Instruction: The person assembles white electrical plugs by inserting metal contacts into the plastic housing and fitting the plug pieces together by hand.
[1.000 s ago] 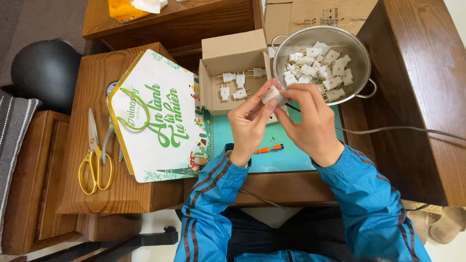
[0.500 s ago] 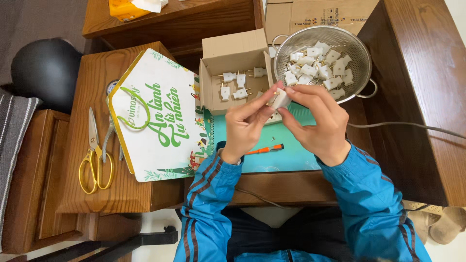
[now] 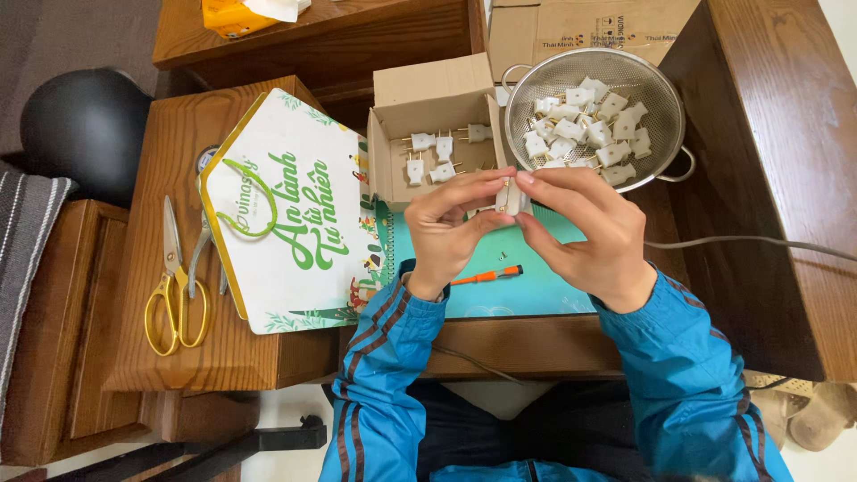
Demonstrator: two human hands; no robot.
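While both hands (image 3: 527, 228) pinch it, white plug (image 3: 510, 195) sits between fingertips.

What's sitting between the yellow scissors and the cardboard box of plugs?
In the head view, a white pentagon-shaped carton with green lettering lies between the yellow scissors and the cardboard box.

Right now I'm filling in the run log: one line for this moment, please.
left hand + right hand: both hold white plug | over teal mat | orange screwdriver lies on mat
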